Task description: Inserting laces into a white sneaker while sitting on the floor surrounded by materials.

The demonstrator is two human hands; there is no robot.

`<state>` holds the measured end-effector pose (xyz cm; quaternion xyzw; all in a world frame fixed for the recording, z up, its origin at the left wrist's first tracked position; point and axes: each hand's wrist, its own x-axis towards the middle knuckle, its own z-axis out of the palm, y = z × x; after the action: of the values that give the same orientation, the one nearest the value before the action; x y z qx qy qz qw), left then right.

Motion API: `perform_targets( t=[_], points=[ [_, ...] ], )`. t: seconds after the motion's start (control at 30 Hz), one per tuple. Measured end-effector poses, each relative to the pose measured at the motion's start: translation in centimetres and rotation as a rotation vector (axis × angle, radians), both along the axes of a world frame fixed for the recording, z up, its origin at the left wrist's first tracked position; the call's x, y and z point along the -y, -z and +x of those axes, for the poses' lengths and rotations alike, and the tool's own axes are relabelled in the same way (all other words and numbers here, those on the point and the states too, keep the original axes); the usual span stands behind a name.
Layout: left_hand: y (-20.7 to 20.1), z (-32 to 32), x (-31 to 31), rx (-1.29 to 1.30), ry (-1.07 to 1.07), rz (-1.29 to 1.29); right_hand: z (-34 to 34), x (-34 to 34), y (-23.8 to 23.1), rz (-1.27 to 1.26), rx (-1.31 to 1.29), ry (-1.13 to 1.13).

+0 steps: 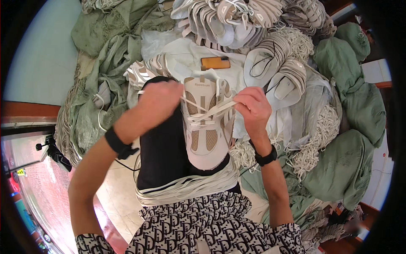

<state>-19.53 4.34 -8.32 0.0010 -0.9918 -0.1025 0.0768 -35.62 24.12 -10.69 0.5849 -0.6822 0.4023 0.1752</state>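
A white and tan shoe upper (208, 127) lies on my black-clad lap, toe toward me. A flat white lace (207, 111) crosses its eyelets. My left hand (158, 103) is closed on the lace's left end beside the upper's top edge. My right hand (253, 108) pinches the lace's right end at the other side of the upper. Both wrists wear black bands. A bundle of loose white laces (186, 188) lies across my lap below the toe.
An orange phone (215, 63) rests on white cloth beyond the shoe. Stacks of white shoe uppers (237, 21) pile at the back and right. Green cloth sacks (359, 106) and heaps of white laces (315, 139) surround me. A tiled floor lies at the lower left.
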Motion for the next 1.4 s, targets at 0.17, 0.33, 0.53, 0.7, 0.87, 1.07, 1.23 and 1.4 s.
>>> perform_targets(
  t=[0.17, 0.33, 0.53, 0.7, 0.87, 1.07, 1.23, 1.4],
  points=[
    [-0.6, 4.5, 5.8, -0.076, -0.146, -0.104, 2.9, 0.0, 2.7, -0.106, 0.742, -0.079],
    [2.7, 7.2, 9.7, 0.000, -0.310, -0.245, 3.2, 0.9, 5.9, -0.045, 0.675, -0.011],
    [3.0, 7.4, 10.0, 0.059, -0.477, -0.019, 1.6, -1.4, 5.3, 0.187, 0.949, -0.004],
    [0.1, 6.2, 8.9, -0.062, -0.431, 0.044, -0.1, -1.0, 1.4, 0.150, 0.513, -0.168],
    [-1.6, 5.6, 7.0, -0.094, -0.418, 0.195, 1.0, 1.1, 0.5, 0.256, 0.283, -0.402],
    [-2.1, 4.1, 0.8, -0.203, -0.390, 0.377, 2.0, 2.2, 0.6, 0.435, -0.038, -0.326],
    [-1.2, 2.2, -5.2, -0.125, -0.239, 0.659, 1.9, 2.6, -0.7, 0.731, 0.928, -0.277],
    [0.6, 2.1, -7.4, -0.083, -0.324, 0.659, 3.9, 2.4, -0.6, 0.499, 1.180, -0.413]
  ],
)
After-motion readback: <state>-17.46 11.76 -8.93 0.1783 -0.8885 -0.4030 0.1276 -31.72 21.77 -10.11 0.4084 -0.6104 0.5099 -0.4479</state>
